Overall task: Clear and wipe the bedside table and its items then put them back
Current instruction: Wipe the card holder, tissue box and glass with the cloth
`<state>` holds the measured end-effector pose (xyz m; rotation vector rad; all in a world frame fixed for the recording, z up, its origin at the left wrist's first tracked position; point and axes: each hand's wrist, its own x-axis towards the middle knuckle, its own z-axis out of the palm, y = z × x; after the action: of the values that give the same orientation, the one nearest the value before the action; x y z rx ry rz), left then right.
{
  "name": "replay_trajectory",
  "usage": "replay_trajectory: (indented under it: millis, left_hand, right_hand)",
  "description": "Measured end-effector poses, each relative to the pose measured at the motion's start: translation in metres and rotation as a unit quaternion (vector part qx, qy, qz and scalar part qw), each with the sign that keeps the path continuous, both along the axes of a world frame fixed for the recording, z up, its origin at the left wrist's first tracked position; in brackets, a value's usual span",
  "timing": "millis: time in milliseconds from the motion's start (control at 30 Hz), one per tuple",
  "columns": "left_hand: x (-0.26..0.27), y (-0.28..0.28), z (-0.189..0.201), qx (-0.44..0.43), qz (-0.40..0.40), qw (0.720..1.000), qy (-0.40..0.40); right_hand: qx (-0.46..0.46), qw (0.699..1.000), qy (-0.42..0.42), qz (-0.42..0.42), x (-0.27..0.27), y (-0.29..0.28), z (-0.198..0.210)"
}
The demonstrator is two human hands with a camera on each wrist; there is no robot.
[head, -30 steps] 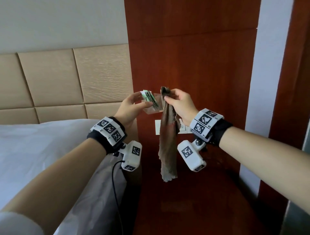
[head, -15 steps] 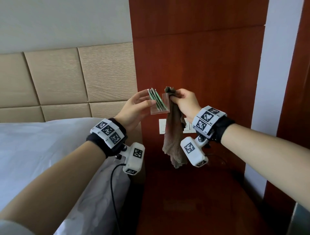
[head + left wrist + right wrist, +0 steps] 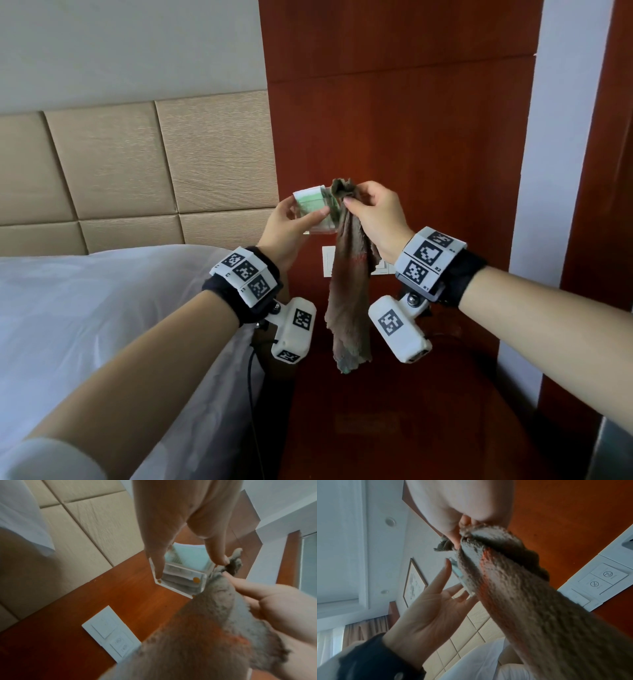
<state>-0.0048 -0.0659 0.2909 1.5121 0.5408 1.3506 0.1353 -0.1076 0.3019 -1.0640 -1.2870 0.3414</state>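
Note:
My left hand [image 3: 301, 214] holds a small clear plastic holder [image 3: 317, 212] with green and white packets in it, thumb on the front and fingers behind, raised in front of the red wood wall panel. In the left wrist view the clear holder [image 3: 181, 573] sits between my fingertips. My right hand [image 3: 356, 202] pinches the top of a grey-brown cloth [image 3: 349, 291] against the holder's right side; the cloth hangs down long. The right wrist view shows the cloth [image 3: 513, 588] bunched at my fingers. The bedside table [image 3: 394, 428] lies below, dark red wood.
A bed with white linen [image 3: 85, 325] and a beige padded headboard [image 3: 137, 164] is at the left. A white switch plate [image 3: 329, 265] sits on the wood panel behind the cloth. A white wall strip [image 3: 548, 205] is at the right.
The holder has turned in my left hand, its broad face now toward me. My right hand with the cloth stays pressed to its right side.

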Motion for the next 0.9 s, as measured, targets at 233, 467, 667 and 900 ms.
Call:
replay_trajectory:
  millis: [233,467,667,900]
  left_hand:
    - [-0.009,0.011,-0.004,-0.042,-0.03,0.998,-0.045]
    - [-0.001,0.013,-0.008,-0.066,-0.052,0.995,-0.06]
    - [0.004,0.013,-0.003,-0.069,-0.024,0.995,-0.067]
    - [0.004,0.008,-0.001,-0.067,-0.091,0.993,-0.035]
  right_hand:
    - [-0.009,1.0,-0.012,0.007,0.01,-0.002,0.001]
    - [-0.012,1.0,-0.006,-0.006,0.009,0.001,-0.004]
    - [-0.007,1.0,-0.013,-0.011,0.008,0.002,-0.009]
    - [-0.014,0.999,-0.009,-0.044,0.024,0.002,-0.005]
